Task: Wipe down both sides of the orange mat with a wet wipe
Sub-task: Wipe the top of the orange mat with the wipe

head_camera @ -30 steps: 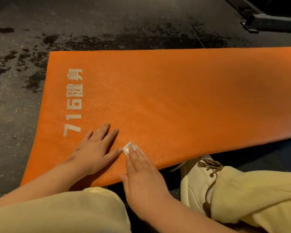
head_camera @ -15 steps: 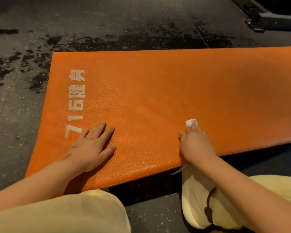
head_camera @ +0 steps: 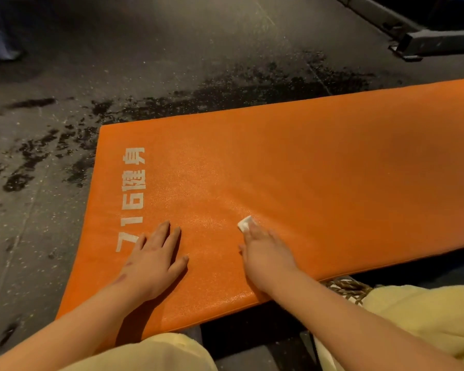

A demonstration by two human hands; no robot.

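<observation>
Orange mat [head_camera: 319,178] lies flat on the dark floor [head_camera: 172,49], printed side up. Its short end, with the white lettering [head_camera: 133,199], sits at centre-left of the frame, and its long axis runs off toward the right edge, where the mat leaves the picture. Your left hand [head_camera: 153,261] rests palm-down beside the lettering with fingers straight and spread, holding nothing — a brace only. Your right hand [head_camera: 265,253] is at lower centre near the mat's lower edge. Its fingers are stretched flat, pressing the wet wipe [head_camera: 244,224] onto the surface; the wipe's white corner pokes out just beyond the fingertips, toward the upper left. The fingers do not look curled round it. Judgement: most of the mat's face lies to the right of and above the wipe, so the strokes should run along the long axis toward the right of the frame. The right hand is the nearer one for that reach. The underside is hidden; a flip is probably still owed.
</observation>
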